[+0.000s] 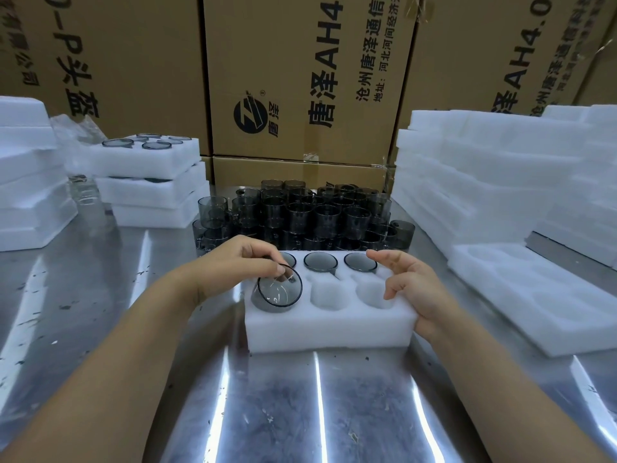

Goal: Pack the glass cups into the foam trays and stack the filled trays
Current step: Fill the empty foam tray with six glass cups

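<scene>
A white foam tray (329, 332) with six round pockets lies in front of me on the metal table. Its back row holds three smoky glass cups (321, 261). My left hand (233, 265) pinches the rim of another glass cup (278, 290), tilted and partly inside the front left pocket. The front middle and front right pockets are bare foam. My right hand (412, 289) hovers at the tray's right end with fingers loosely spread, holding nothing.
A crowd of loose dark glass cups (300, 212) stands behind the tray. Filled foam trays (150, 182) are stacked at the back left. Empty foam trays (500, 182) pile up on the right, more foam at far left. Cardboard boxes (300, 78) wall the back.
</scene>
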